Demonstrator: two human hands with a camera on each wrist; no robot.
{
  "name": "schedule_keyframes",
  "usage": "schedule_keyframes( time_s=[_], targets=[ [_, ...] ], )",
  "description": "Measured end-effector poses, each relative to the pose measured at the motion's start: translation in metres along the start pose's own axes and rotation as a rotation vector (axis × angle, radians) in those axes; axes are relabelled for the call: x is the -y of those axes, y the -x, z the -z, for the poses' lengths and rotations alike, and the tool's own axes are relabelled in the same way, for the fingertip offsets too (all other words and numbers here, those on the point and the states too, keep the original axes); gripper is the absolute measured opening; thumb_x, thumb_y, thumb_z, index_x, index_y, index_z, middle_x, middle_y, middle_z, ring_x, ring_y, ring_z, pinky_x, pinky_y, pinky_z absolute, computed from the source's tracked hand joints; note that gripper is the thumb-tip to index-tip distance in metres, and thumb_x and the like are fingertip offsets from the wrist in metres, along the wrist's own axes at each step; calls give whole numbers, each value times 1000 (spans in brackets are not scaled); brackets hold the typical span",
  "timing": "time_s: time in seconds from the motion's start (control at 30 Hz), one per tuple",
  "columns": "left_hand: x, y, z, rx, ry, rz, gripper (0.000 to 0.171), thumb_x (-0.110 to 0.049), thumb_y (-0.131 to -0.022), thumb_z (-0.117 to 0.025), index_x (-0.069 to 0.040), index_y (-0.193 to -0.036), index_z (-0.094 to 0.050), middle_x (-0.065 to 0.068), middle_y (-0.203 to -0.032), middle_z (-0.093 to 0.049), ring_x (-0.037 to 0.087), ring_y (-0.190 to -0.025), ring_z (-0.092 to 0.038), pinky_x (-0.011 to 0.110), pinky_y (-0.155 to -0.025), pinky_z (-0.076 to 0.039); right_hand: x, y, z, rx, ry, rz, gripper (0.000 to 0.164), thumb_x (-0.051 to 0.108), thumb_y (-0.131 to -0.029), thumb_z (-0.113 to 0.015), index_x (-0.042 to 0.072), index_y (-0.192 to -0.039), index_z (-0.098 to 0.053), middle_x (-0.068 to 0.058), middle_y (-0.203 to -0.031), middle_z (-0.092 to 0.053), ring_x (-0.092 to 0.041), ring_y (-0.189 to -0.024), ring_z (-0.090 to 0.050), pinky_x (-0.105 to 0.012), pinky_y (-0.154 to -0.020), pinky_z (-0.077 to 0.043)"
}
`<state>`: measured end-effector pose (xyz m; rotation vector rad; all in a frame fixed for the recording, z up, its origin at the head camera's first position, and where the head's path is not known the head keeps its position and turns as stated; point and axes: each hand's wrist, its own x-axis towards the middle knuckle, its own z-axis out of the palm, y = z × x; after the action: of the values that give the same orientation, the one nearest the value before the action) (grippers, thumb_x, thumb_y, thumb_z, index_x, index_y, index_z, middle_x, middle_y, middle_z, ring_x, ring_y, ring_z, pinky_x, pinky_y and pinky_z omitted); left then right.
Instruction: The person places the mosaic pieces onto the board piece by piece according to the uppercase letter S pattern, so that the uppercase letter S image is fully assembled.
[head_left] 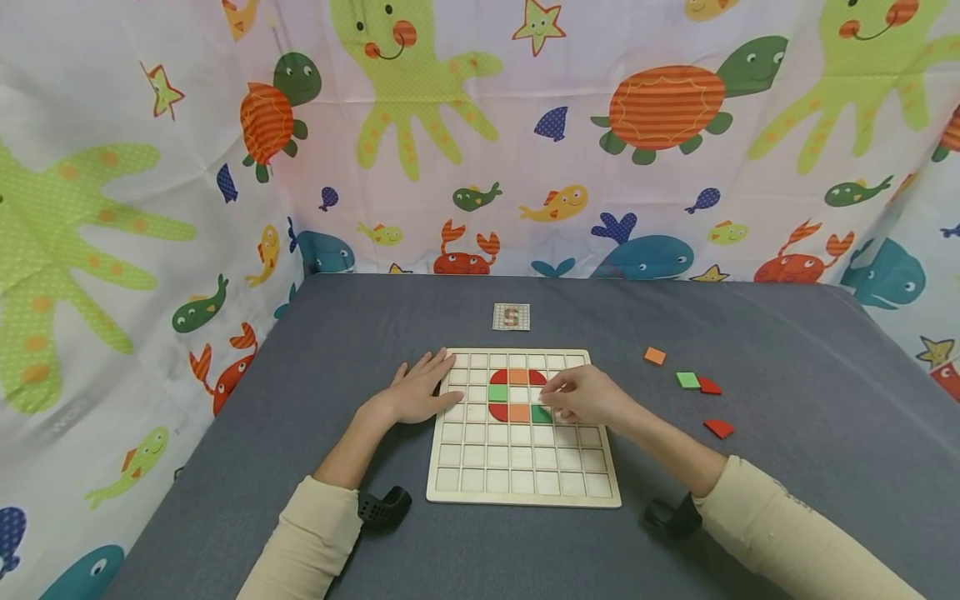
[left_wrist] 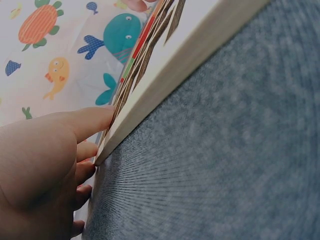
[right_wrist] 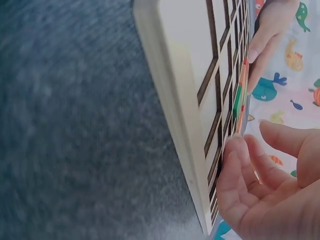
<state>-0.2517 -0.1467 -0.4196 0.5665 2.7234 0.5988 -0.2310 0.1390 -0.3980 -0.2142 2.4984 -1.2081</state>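
A wooden grid board [head_left: 522, 482] lies on the grey table with several colored tiles set in its cells. Among them are an orange square tile [head_left: 518, 377], a light green square tile [head_left: 498, 393], a red rounded tile [head_left: 498, 412] and a dark green rounded tile [head_left: 541, 414]. My left hand [head_left: 415, 392] rests at the board's left edge, fingers spread and thumb over the rim. Over the right side of the tile pattern, my right hand [head_left: 588, 396] touches the board with bent fingertips. In the right wrist view, its thumb [right_wrist: 282, 137] stands apart from the fingers.
Loose tiles lie right of the board: an orange square [head_left: 655, 356], a light green square [head_left: 687, 380] beside a red piece [head_left: 708, 386], and another red piece [head_left: 719, 428]. A small pattern card [head_left: 512, 317] lies behind the board. A printed curtain [head_left: 465, 150] borders the table.
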Motion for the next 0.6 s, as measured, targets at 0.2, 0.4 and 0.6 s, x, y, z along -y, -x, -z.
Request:
schedule_keyframes(
  time_s=[0.2,0.4,0.6],
  targets=[
    [-1,0,1,2,2,2,72,-41,-98,-49,-6,-153,-18,13,-158,-11,33,-143,-4,58,-109,0,-5,0,10,-13,23,-7,22,21,-92,-64,4,-106,-70,-7,-89,-65,-19,-75,-60,-32,-63,-49],
    [1,0,1,3,4,-3,72,-40,-98,-48,-5,-153,-17,14,-158,-11,34,-143,-4,58,-109,0,-14,-3,26,-8,-34,-44,31,24,-96,-60,2,-116,-66,-9,-88,-64,-20,-74,-57,-32,-65,-48],
    [3,-1,0,10,2,-5,72,-41,-98,-48,-6,-153,-16,14,-158,-10,33,-143,-4,58,-109,1,-26,-4,48,12,-64,-46,38,30,-100,-51,0,-122,-61,-10,-93,-62,-21,-81,-57,-31,-75,-48]
  ],
)
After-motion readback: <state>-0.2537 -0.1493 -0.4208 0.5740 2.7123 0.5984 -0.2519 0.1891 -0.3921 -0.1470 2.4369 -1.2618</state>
